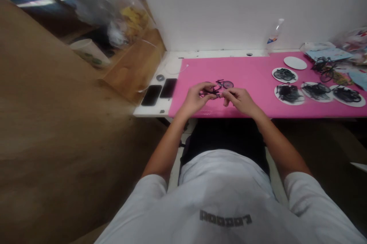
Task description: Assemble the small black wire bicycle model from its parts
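A small black model bicycle (220, 85) lies on the pink mat (246, 79) in front of me, one wheel showing at its far right end. My left hand (195, 98) is closed on the left part of the model, fingers pinched round its frame. My right hand (238, 99) sits just right of it, fingers curled and pinched against the model's lower middle. Whether a small part is between those fingertips is hidden.
Two dark phones (159, 91) lie on the white desk (160, 111) left of the mat. Several white plates (289, 95) of black parts, an empty plate (295, 62), another model bicycle (326, 69) and a plastic bottle (273, 36) stand at the right. A brown partition (51, 129) fills the left.
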`<state>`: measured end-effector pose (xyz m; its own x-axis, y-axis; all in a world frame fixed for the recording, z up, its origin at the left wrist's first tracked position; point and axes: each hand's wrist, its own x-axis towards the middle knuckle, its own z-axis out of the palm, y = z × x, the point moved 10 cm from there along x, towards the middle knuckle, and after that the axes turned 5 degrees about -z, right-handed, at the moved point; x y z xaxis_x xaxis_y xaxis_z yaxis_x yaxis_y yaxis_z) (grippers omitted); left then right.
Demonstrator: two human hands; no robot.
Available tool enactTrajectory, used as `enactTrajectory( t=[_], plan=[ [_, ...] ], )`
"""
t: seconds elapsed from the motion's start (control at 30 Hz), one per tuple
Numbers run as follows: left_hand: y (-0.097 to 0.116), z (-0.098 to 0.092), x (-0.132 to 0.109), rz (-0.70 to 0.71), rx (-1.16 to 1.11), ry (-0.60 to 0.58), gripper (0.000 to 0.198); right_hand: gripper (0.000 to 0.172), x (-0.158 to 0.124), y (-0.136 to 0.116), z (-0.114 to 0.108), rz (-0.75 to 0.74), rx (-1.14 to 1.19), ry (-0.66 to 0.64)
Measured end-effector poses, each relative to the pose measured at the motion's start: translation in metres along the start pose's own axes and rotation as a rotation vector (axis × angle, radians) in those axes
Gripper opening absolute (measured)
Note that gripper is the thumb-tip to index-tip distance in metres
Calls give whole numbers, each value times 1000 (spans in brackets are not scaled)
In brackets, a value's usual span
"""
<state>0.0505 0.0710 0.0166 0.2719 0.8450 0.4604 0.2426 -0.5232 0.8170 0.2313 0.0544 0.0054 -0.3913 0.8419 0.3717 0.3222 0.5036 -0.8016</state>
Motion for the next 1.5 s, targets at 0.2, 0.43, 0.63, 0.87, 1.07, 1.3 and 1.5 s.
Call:
enactTrajectory(
  t=[0.2, 0.43, 0.63, 0.87, 1.07, 1.3, 1.5],
  plan=[
    [-19, -2, 2, -127, -220, 21, 54, 57, 1, -8, -22, -61, -52, 196],
    [-24, 11, 3, -139, -421, -65, 52, 47, -4, -33, -32, -168, -113, 262],
    [-20, 17, 1, -145, -470, -141, 56, 47, -7, -46, -23, -199, -113, 189],
    [-16, 17, 1, -110, -467, -150, 54, 42, -9, -51, -21, -208, -126, 183],
    [-18, 20, 1, -101, -475, -159, 54, 37, -8, -48, -22, -192, -164, 188],
    [-14, 19, 2, -91, -501, -148, 51, 34, -10, -50, -24, -180, -154, 204],
    [-12, 15, 0, -104, -564, -105, 56, 36, -13, -56, -29, -198, -135, 273]
  ],
)
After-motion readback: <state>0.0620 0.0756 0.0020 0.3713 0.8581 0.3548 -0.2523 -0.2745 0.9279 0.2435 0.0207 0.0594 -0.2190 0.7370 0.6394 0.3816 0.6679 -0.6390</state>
